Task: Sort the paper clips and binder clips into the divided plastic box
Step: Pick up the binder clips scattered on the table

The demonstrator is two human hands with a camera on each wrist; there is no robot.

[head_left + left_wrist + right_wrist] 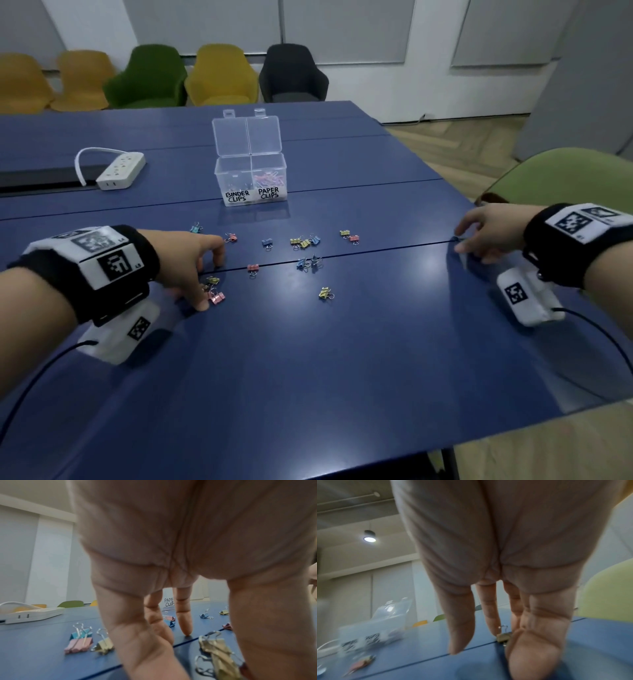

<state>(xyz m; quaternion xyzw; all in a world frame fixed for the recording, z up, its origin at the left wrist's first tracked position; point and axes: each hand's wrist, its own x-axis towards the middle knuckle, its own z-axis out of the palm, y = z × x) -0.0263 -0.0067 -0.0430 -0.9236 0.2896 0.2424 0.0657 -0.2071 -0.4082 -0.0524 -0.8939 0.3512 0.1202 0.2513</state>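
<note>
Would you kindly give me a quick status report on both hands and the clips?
Left hand open, fingertips down among small coloured binder clips. Right hand open, reaching a yellow binder clip. Clear divided plastic box open, unobstructed.

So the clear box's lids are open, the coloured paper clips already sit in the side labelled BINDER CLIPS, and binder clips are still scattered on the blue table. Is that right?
Not quite. In the head view the coloured paper clips lie in the side labelled PAPER CLIPS, the right half of the clear box. The rest holds: its lids are open, and binder clips are still scattered on the blue table.
</note>
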